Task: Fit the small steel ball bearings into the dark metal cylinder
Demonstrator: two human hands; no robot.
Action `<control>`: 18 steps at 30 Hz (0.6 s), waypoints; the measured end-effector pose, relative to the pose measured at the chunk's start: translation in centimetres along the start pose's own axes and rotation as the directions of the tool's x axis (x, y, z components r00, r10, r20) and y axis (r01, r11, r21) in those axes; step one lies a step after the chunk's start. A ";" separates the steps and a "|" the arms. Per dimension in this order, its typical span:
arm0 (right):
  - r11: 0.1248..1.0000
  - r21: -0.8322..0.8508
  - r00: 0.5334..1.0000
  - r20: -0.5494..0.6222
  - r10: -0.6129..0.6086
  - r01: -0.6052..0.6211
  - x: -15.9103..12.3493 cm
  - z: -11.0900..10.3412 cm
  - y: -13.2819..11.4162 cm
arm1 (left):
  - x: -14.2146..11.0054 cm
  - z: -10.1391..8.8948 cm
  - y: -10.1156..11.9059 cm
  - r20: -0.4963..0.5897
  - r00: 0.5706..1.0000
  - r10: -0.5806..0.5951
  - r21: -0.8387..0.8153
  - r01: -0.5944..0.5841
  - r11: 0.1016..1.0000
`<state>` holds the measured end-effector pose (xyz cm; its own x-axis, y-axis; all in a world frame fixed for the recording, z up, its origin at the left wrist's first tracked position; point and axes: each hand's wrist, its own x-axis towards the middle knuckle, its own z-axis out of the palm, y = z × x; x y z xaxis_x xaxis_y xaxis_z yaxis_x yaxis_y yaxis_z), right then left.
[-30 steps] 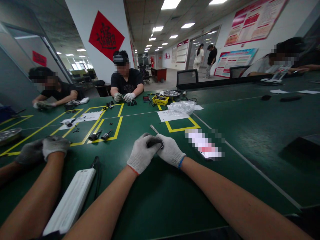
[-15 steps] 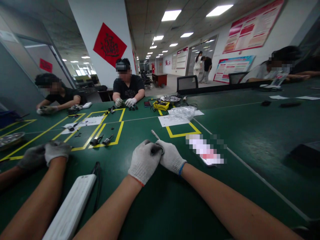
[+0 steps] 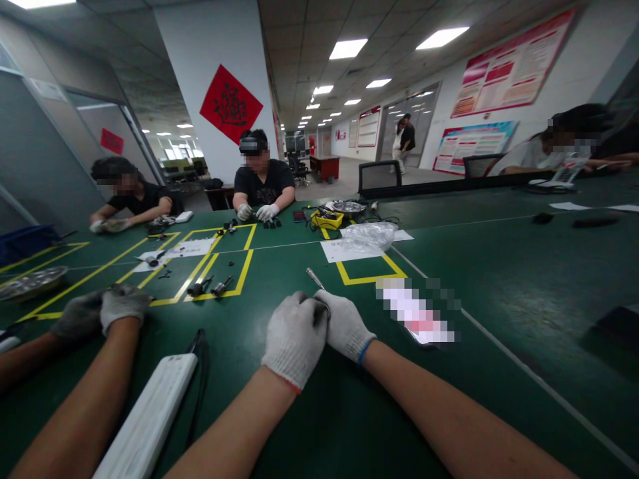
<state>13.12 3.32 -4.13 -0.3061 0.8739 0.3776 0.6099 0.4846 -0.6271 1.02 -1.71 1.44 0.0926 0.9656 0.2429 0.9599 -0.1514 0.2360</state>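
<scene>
Head view: green table (image 3: 499, 279), marked with yellow tape (image 3: 374, 279), spans the work area. Upper wall poster (image 3: 512, 63), red and white: text too small to read. Red diamond sign (image 3: 231, 104), mounted on the column: bold black Chinese lettering, not clear enough to transcribe. White bar-shaped unit (image 3: 150, 412): lies left of the left forearm. White sheet (image 3: 344, 252), partly covered by clear plastic (image 3: 369, 236): print illegible. Left hand (image 3: 295, 339), gloved, orange cuff edge: fingers curled against the right hand; fingertips hidden, grip cannot be determined. Right hand (image 3: 347, 326), gloved, blue cuff edge: fingers closed around the metal shaft (image 3: 314, 278). Phone (image 3: 417, 316): right of this hand, screen content obscured. Metal shaft position: projecting beyond the gloves, away from the wearer; textured end exposed, remainder hidden.
</scene>
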 end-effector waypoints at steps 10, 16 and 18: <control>0.987 0.127 0.994 -0.039 0.101 -0.095 -0.4 0.4 -0.4 | -0.2 0.9 -0.7 -0.035 0.996 0.078 -0.013 -0.079 0.997; 0.974 0.211 0.991 -0.081 0.102 -0.083 -0.7 0.8 -0.4 | -0.3 1.4 -1.4 -0.108 0.985 0.133 -0.130 -0.147 0.981; 0.972 0.213 0.990 -0.079 0.117 -0.097 -0.7 1.0 -0.7 | -0.4 1.2 -1.5 -0.130 0.985 0.110 -0.142 -0.128 0.982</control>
<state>12.17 2.39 -4.60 -0.1742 0.9187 0.3546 0.4668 0.3941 -0.7917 -0.11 -1.66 -0.19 0.1620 0.9073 0.3880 0.8927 -0.3023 0.3342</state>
